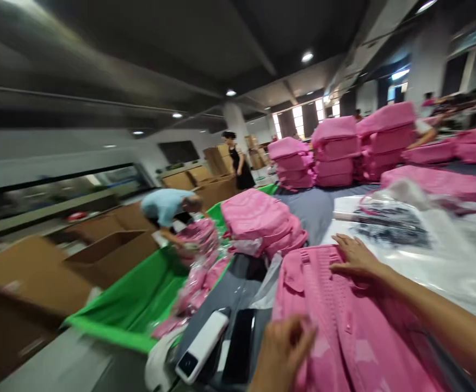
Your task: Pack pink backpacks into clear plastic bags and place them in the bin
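Rests loosely splayed right hand point(358, 257) on a pink bag point(319, 288) and curls left hand point(282, 348), in a grip too blurred to tell, near a black phone point(239, 345).

1. Bag point(346, 326): pink, with dotted bands and a few paler patches.
2. Stacks point(335, 149): plain pink throughout.
3. Pile point(258, 218): pink, marked with lighter streaks.
4. Table point(309, 209): slate grey.
5. Bin point(135, 299): bright green.
6. Boxes point(111, 258): plain brown.
7. Device point(205, 345): white, its screen black.
8. Phone point(240, 343): black.
9. Plastic point(453, 272): milky white.
10. Bundle point(396, 226): dark, blackish.
11. Shirt point(164, 204): light blue.
12. Ceiling point(160, 65): dark grey.
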`<state>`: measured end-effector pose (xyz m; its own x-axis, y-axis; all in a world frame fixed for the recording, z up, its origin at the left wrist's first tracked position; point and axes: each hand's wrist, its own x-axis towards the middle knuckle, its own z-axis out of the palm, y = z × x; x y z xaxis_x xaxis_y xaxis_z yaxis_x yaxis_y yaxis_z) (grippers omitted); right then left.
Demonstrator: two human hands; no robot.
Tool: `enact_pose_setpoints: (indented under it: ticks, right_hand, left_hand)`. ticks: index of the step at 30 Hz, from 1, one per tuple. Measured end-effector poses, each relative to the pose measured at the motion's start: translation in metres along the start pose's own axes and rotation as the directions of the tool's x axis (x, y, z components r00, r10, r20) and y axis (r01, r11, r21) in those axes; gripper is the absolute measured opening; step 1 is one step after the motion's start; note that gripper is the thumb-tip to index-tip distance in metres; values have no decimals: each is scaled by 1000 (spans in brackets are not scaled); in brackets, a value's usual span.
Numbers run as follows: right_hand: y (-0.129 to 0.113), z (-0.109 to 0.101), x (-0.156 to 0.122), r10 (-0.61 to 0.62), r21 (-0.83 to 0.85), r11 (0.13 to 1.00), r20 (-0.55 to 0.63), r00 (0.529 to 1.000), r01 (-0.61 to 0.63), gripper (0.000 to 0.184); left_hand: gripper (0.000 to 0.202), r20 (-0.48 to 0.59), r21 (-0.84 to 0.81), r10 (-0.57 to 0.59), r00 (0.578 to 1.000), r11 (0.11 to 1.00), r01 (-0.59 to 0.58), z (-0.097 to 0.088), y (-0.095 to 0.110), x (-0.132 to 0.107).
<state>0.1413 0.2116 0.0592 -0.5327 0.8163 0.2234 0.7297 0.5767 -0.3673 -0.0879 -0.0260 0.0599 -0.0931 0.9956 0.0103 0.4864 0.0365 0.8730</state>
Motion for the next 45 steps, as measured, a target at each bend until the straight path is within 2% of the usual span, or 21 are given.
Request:
enact_pose_setpoints:
  ticks: [1,2,3,4,6,8,9,11,14,17,20,22,25,27,29,31,34,37,41,43,45]
  right_hand:
    - [8,6,5,24,-49,999,43,999,-22,89]
    - [16,11,8,26,-81,996,77,997,-19,91]
    - [22,16,10,19,-105,994,94,995,-9,91]
    - [27,19,10,-4,-109,994,89,996,13,91]
    - [35,23,5,-73,-47,996,7,997,73,88]
    - [40,26,-5,-119,49,991,-129,985,126,80]
    - [42,28,-12,-131,89,985,-196,972,151,74]
    - [45,34,-30,-160,115,972,-305,939,203,63]
    - [47,47,-61,-244,37,960,-382,891,279,47]
    - [50,57,-85,-301,-60,951,-391,870,303,39]
    - [51,54,-87,-339,-139,941,-362,868,309,39]
    - [50,43,-77,-370,-164,928,-312,875,334,40]
    - [50,20,-56,-387,-153,920,-198,901,361,41]
    - [55,2,-42,-390,-96,919,-89,916,382,42]
    - [62,-18,-31,-396,-10,918,8,918,396,41]
    - [68,-38,-21,-390,7,921,66,919,390,39]
    - [65,-62,-13,-400,-149,890,201,894,431,35]
    - [49,-76,-13,-398,-238,836,358,845,495,26]
    - [29,-89,-18,-275,-300,857,424,863,420,15]
    - [25,-94,-17,-184,-328,878,439,879,348,18]
    - [26,-95,-13,-107,-343,893,467,878,291,18]
  left_hand:
    - [47,-138,111,79,987,992,-63,-8,0,30]
    - [61,-238,226,147,960,970,-92,-15,-1,60]
    - [76,-292,311,164,942,948,-69,-19,-2,89]
    - [84,-280,358,142,950,933,-34,-19,-3,116]
    - [83,-200,396,104,974,918,-17,-8,-5,157]
    - [77,-154,399,168,974,912,-94,12,-12,177]
    - [75,-160,393,239,958,906,-160,23,-17,180]
    - [70,-198,371,392,898,878,-301,43,-31,174]
    - [60,-226,373,520,824,827,-420,62,-57,155]
    - [56,-202,429,541,816,798,-423,68,-72,142]
    - [52,-175,476,509,843,793,-380,63,-64,141]
    - [51,-160,522,477,864,784,-336,58,-44,145]
    - [53,-99,607,500,860,715,-346,63,0,151]
    - [52,4,612,484,875,691,-384,79,31,154]
    - [50,80,586,408,910,719,-374,100,54,156]
    - [48,75,582,347,935,746,-324,118,65,156]
    - [40,16,601,377,926,737,-310,133,63,153]
    - [30,-25,618,437,899,713,-329,136,52,147]
    - [22,-80,652,528,845,669,-356,135,40,142]
    - [25,-32,687,581,813,603,-404,131,32,146]
    - [32,46,721,587,808,541,-433,125,22,157]
